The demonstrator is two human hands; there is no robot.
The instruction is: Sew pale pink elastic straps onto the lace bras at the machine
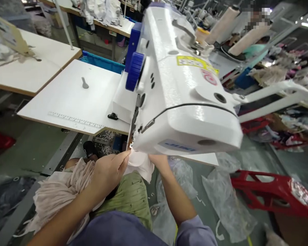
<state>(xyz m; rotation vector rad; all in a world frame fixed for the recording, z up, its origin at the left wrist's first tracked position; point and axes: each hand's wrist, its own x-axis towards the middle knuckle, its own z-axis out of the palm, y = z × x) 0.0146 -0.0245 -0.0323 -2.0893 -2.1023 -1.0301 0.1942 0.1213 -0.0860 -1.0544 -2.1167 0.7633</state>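
Note:
A white sewing machine (200,123) with a blue handwheel (135,71) fills the middle of the view. Just below its head, my left hand (111,169) pinches the edge of a pale pink fabric piece (141,165) between thumb and fingers. My right hand (157,160) reaches in from the other side of that fabric; its fingers are hidden behind the machine head. The needle area is mostly hidden too. A heap of gathered pale pink fabric (61,194) lies over my left thigh, under my left forearm.
The white table (66,92) left of the machine carries a small grey tool (84,83) and a printed ruler (77,119). Thread cones (223,24) stand behind the machine. On the floor at right are clear plastic bags (220,194) and a red plastic stool (272,191).

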